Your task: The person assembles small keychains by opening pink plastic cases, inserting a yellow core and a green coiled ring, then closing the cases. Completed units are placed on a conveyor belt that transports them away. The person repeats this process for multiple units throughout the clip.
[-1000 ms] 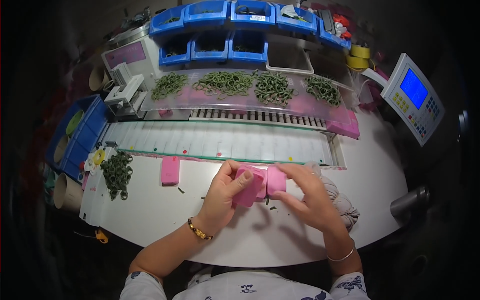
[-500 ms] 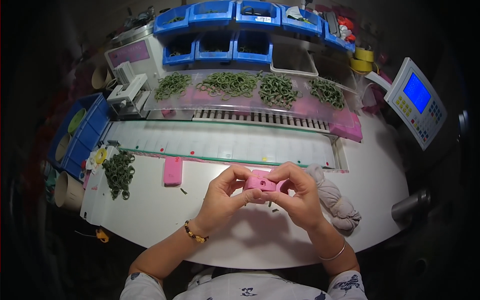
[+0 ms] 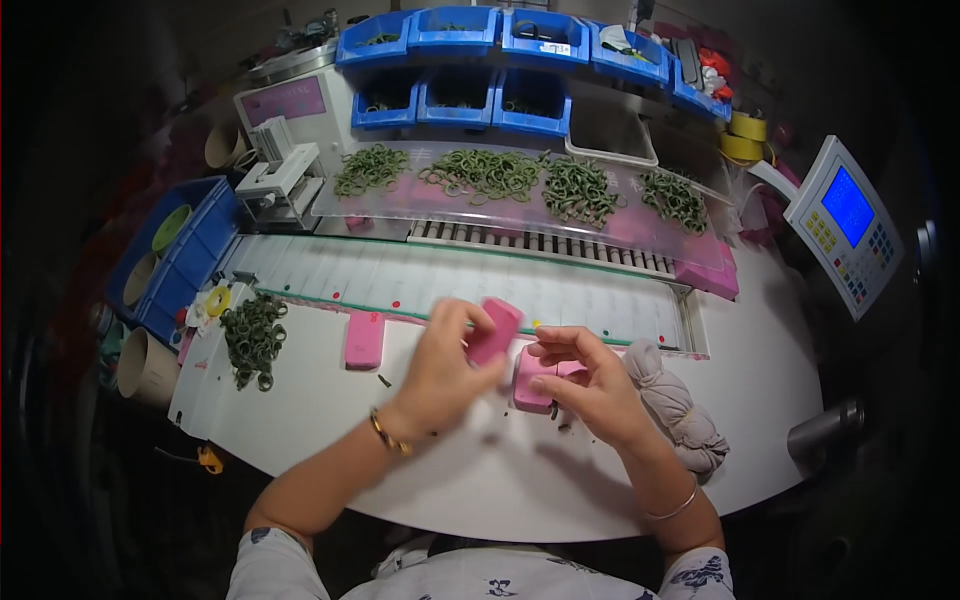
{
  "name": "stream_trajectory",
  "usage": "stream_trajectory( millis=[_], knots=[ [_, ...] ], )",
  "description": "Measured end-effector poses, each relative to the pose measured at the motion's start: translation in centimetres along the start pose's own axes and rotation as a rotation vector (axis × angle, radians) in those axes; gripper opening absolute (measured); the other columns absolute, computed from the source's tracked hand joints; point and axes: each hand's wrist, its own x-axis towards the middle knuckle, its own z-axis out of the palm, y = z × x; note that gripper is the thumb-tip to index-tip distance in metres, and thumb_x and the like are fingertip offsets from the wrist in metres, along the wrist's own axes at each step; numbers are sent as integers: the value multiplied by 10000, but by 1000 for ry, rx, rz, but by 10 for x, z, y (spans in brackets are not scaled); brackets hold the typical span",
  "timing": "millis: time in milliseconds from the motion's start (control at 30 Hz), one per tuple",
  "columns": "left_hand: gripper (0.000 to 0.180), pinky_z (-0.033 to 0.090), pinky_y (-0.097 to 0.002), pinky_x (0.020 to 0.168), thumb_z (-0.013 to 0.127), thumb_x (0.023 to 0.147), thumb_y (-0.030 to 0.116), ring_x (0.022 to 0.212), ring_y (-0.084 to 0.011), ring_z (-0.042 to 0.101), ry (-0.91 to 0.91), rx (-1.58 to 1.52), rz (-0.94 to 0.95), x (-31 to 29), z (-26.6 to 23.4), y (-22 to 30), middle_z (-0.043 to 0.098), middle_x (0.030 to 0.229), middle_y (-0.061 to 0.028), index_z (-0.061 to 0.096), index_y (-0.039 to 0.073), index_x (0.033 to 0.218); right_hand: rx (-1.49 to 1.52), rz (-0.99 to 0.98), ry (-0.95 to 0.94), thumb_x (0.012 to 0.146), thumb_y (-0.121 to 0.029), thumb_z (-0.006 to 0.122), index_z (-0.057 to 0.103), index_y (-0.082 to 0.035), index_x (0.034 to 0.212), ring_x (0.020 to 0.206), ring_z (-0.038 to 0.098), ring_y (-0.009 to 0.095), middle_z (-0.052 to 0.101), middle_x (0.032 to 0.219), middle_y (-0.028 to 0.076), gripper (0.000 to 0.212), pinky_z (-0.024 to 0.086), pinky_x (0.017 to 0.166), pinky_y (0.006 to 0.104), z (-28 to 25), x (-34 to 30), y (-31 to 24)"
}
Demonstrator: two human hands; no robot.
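Observation:
My left hand (image 3: 450,365), blurred by motion, is closed on a pink block (image 3: 496,330), seemingly a rubber mould, held tilted above the table. My right hand (image 3: 598,385) is at another pink mould block (image 3: 530,382) near the table's middle. Its fingers are curved and apart, with pink showing between thumb and forefinger. The thumb overlaps the block; I cannot tell whether it touches. A third pink mould block (image 3: 364,341) lies to the left. Small dark green scraps (image 3: 385,381) are scattered on the white table (image 3: 450,490).
Dark green rings (image 3: 253,335) are heaped at the left. More lie on a clear shelf (image 3: 425,205) above a roller strip. Blue bins (image 3: 454,100) stand behind. A bundled grey cloth (image 3: 672,410) lies right of my right hand; a keypad screen (image 3: 845,215) stands farther right.
My hands have parted; before, both held a pink mould block together. My left hand has moved left and up with a block. The whole view has shifted slightly.

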Motion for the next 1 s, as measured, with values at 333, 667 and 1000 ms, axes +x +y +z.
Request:
stream_trajectory(
  millis=[333, 667, 1000],
  knots=[
    [253, 480, -429, 942, 742, 736, 155, 1048, -359, 566, 251, 603, -111, 68, -86, -121, 588, 1124, -186, 650, 19, 929, -887, -183, -113, 704, -140, 841, 450, 28, 1407, 1250, 487, 395, 541, 1334, 216, 822, 397, 1078, 447, -52, -18, 2],
    [429, 466, -403, 966, 768, 857, 257, 1110, -299, 577, 298, 532, 228, 47, -57, -60, 603, 1180, -147, 618, 14, 1177, -961, -296, 58, 672, -105, 854, 464, 19, 1393, 1182, 543, 372, 539, 1309, 204, 828, 441, 1028, 421, -44, -12, 2],
    [708, 488, -370, 1057, 688, 955, 362, 1263, -207, 572, -629, -1140, -360, 13, 2, 15, 515, 1445, -117, 400, -7, 1487, -462, -495, 49, 658, -134, 891, 429, -13, 1443, 1199, 557, 319, 518, 1344, 180, 919, 474, 994, 409, -10, -4, -24]
  ],
)
